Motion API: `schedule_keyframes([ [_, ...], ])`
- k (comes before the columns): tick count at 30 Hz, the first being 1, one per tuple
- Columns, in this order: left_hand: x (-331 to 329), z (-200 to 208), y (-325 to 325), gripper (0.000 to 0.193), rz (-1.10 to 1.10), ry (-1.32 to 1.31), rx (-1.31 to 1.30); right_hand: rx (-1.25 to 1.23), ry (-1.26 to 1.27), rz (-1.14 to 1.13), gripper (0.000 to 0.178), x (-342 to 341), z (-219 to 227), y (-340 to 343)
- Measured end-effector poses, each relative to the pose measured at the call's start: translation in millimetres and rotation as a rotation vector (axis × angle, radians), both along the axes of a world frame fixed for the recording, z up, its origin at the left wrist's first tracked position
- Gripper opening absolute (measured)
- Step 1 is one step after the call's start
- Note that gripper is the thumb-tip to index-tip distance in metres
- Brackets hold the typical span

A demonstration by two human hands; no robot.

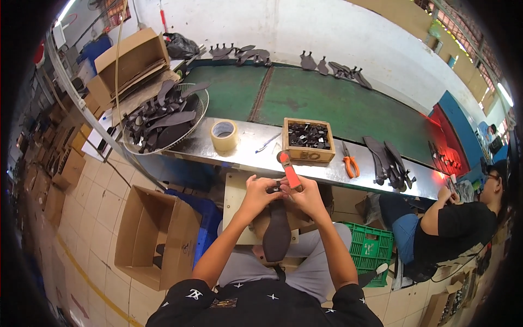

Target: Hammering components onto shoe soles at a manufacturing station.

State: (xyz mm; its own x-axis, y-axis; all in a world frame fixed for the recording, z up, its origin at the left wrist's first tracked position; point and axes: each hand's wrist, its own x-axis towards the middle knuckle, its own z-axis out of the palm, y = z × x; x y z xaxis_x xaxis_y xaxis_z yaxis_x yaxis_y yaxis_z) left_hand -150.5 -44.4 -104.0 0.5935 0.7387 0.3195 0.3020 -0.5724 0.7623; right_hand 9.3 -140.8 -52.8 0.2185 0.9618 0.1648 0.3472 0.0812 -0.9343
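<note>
You are holding the dark sole upright between your knees and the bench, its wide end hanging toward your lap. Your left hand is pinching the dark fitting at its upper end; your right hand is curling around a red-orange tool, fingertips meeting the left's and partly hiding the fitting. Ahead, a tape roll and orange pliers are resting on the metal ledge, with loose soles lying farther right. A co-worker is sitting to your right. The wooden box is holding small black pieces; the wire basket is brimming with dark soles. An open carton is holding a few dark pieces, and a green crate is standing beside your right leg.
</note>
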Motion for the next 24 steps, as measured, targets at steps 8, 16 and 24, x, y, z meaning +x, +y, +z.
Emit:
schedule_keyframes([
  [8, -6, -4, -1, 0.04, -0.067, 0.02, -0.046, 0.032, -0.04, 0.004, 0.021, -5, -3, 2],
  [16, -18, 16, -9, 0.036, -0.09, -0.102, -0.113, 0.2, -0.275, 0.023, 0.025, -6, -8, -3],
  [24, -19, 19, -4, 0.029, -0.169, -0.27, -0.226, -0.023, 0.03, -0.167, 0.026, -27, 45, -35],
])
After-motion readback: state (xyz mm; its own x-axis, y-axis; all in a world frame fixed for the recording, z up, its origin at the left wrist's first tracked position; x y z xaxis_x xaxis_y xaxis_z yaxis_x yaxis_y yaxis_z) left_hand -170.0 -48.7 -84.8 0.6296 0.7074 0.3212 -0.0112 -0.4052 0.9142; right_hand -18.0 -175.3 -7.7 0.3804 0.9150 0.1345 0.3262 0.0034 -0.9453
